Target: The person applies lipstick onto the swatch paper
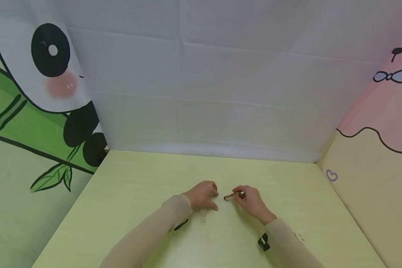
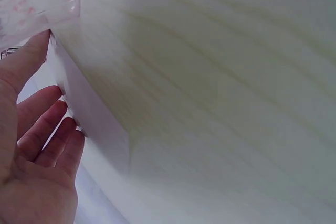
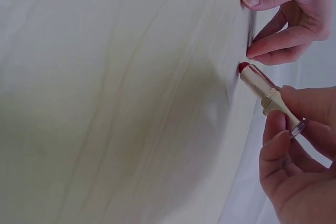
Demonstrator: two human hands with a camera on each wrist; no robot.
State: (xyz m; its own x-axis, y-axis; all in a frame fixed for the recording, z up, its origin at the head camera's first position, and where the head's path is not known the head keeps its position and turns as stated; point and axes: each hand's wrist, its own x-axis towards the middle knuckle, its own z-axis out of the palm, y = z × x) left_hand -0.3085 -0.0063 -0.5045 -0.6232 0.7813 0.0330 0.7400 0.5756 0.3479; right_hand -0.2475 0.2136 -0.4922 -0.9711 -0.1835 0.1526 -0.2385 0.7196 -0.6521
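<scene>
Pale sleeves [image 1: 147, 238] reach in over the table [image 1: 281, 186], a black device [image 1: 264, 242] showing at the right wrist. Nearest me on the tabletop lies a clear cap [image 1: 203, 216], just beside the left hand [image 1: 201, 195], toward the person. A little beyond it, the right hand [image 1: 252, 203] pinches a lipstick [image 3: 257, 83] between thumb and fingers, its red tip aimed at the left hand. The left hand grips nothing: its fingers are loosely extended, thumb apart, fingertips against the edge of a white sheet [image 2: 94, 111]. Whether the lipstick touches the sheet, I can't tell. Past the hands, a panda drawing [image 1: 50, 52] covers the left side, a pink figure [image 1: 382, 108] the right, and a creased white cloth [image 1: 201, 74] the back.
</scene>
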